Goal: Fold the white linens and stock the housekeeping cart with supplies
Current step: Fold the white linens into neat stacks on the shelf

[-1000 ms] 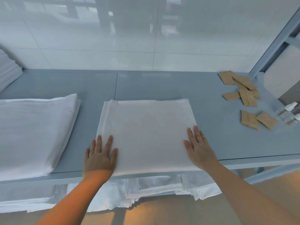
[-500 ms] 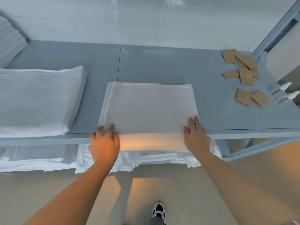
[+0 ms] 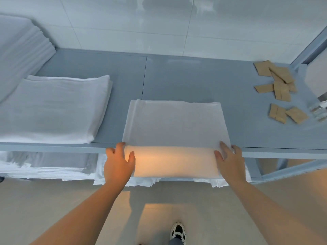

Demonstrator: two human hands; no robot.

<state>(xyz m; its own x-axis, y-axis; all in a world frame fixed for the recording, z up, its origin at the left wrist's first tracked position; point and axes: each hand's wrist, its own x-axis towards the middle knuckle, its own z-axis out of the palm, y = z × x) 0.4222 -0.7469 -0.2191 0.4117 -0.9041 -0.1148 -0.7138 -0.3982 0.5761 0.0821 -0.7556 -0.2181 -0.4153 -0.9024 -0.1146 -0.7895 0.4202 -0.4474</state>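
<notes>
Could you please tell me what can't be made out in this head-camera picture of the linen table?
- Clear items at the right edge: blurred and cut off; can't identify.
- Lower shelf linens: partly hidden by the table.
- Left hand and right hand fingertips: hidden behind the folded linen.

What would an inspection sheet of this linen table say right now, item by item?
Surface: grey table, with a seam down its top.
Job's things: folded white sheet in the middle, its near part hanging over the front edge; bigger folded pile to the left; more white linen on the lower shelf.
Clutter: brown paper packets scattered at the right; small clear bottles at the right edge, blurred.
Hands: left hand grips the sheet's near left corner; right hand holds its near right corner.
Cables: nothing seen.
Surroundings: white tiled wall, beige floor, one shoe below.
</notes>
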